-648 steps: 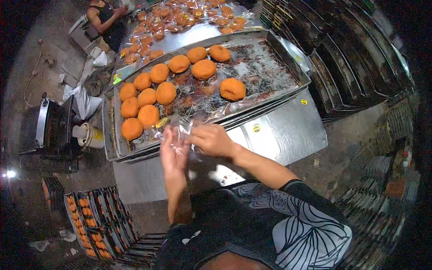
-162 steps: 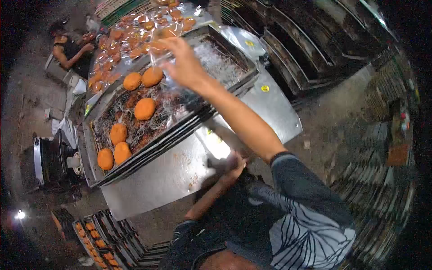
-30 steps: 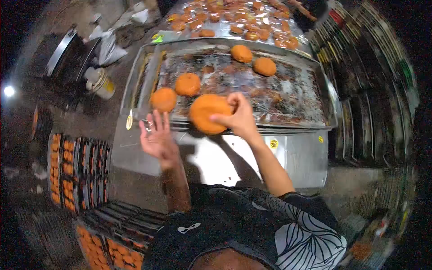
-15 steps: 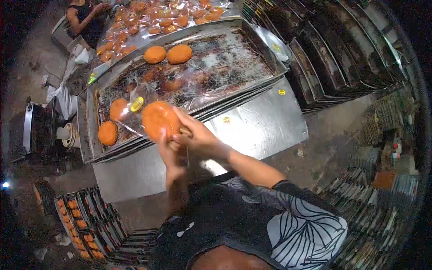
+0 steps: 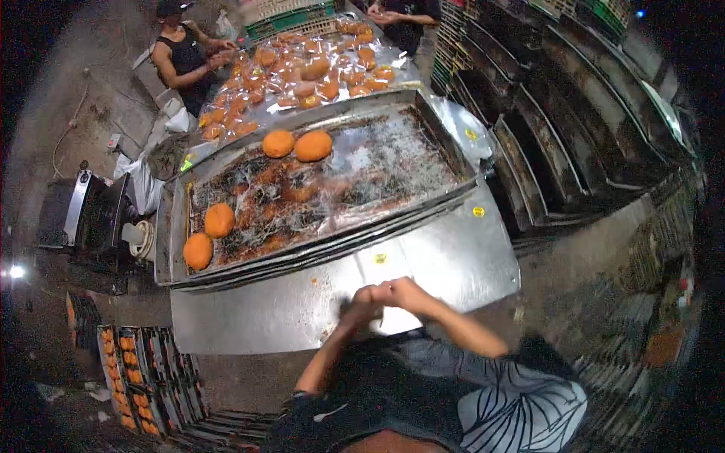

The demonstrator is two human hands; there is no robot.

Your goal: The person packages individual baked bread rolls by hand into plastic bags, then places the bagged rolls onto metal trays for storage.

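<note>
My left hand (image 5: 359,309) and my right hand (image 5: 408,295) meet in front of my chest, above the near edge of the metal table (image 5: 249,321). Both are closed with fingers bent; anything between them is too small or hidden to make out. Beyond them lies a stained baking tray (image 5: 362,192), stacked on others. Two orange-brown buns sit at its back, one bun (image 5: 313,146) beside another bun (image 5: 279,143). At its left end are a third bun (image 5: 220,220) and another bun (image 5: 198,251).
Bagged buns (image 5: 260,79) cover the far table, with a blurred bun (image 5: 316,69) over them. One co-worker (image 5: 181,60) stands at far left, another person (image 5: 408,23) at the back. Dark trays (image 5: 559,113) lean at right; a bun rack (image 5: 128,370) is at lower left.
The bagged bun has left my hands, which have drawn back toward my body and come together. My view has tilted up, showing more of the far table and the people.
</note>
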